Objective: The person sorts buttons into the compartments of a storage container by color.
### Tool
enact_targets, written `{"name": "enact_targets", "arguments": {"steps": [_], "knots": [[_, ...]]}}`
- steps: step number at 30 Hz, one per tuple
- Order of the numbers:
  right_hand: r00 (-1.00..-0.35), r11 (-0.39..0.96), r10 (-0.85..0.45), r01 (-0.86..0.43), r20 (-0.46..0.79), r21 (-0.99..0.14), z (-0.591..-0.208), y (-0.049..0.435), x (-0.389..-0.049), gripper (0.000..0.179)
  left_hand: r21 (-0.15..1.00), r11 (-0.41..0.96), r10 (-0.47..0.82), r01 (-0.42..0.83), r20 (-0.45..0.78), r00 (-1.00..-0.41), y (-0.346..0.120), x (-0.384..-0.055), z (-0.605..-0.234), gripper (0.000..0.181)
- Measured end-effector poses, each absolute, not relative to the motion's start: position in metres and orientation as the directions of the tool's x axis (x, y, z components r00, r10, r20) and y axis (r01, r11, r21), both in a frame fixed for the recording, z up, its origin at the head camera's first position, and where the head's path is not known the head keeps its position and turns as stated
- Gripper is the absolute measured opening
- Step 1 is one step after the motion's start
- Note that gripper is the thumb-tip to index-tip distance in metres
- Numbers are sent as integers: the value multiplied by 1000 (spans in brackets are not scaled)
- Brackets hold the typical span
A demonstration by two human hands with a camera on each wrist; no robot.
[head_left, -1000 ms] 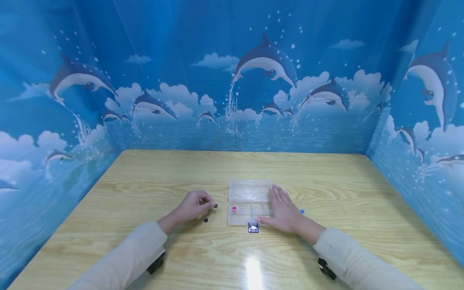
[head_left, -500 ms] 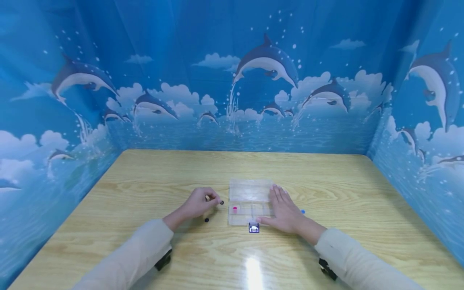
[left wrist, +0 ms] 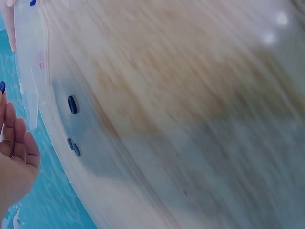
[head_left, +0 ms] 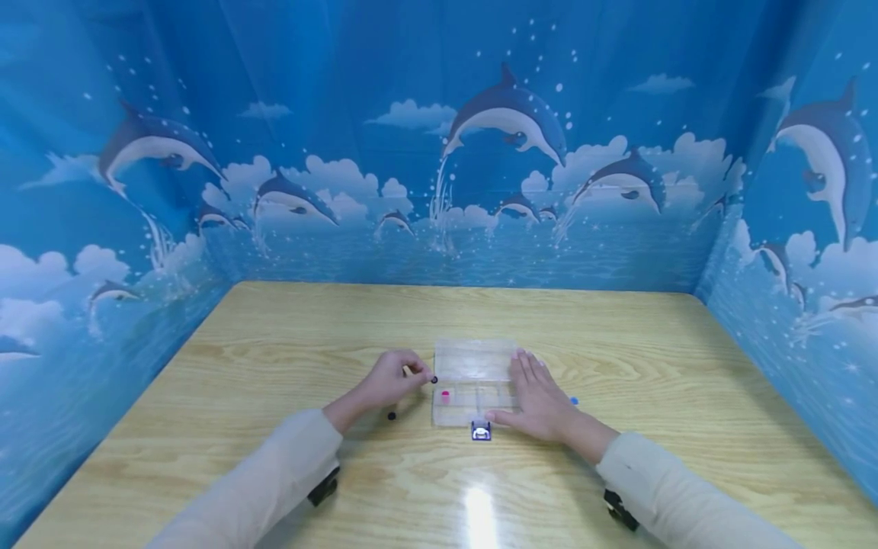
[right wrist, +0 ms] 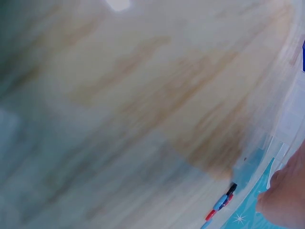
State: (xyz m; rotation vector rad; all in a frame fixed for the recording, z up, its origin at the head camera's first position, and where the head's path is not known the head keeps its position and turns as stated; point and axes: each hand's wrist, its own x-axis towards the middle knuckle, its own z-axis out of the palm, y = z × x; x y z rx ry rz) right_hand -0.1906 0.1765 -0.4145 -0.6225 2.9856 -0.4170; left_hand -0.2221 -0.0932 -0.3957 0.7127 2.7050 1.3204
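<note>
My left hand point(head_left: 394, 379) pinches a small dark button point(head_left: 434, 380) between thumb and fingertips, at the left edge of a clear compartment box point(head_left: 453, 418). The same dark blue button point(left wrist: 2, 87) shows at the fingertips in the left wrist view. The box stands with its clear lid point(head_left: 473, 360) folded back. A pink button point(head_left: 445, 395) is in a left compartment. My right hand point(head_left: 542, 400) rests with straight fingers on the box's right side. A purple-edged tab point(head_left: 481, 431) with a white print is at the box's front.
A dark button point(head_left: 392, 416) lies left of the box, and the left wrist view shows two more small dark buttons point(left wrist: 74, 147). Beyond the right hand lies a blue button point(head_left: 574, 401); the right wrist view shows several black, blue and red buttons point(right wrist: 222, 202) there.
My left hand has moved right and slightly away from me with the dark button, from open table to the box's left edge. My right hand has stayed in place.
</note>
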Motion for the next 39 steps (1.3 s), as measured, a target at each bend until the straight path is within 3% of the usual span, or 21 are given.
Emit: {"name": "enact_targets", "arguments": {"steps": [7,21,39], "knots": [[-916,882,-400,-383,-7,-273,-415,176,-190,104,757,551,393,350,134,-910,-85,-223,-394,9],[-919,885,-394,-377,-6,-273,-415,176,-191,106,778,499,431,383,160,-888,-69,-223,-394,9],[-917,880,-398,-382,0,-283,-414,176,-190,104,671,580,499,462,154,-852,-48,-225,-396,8]]}}
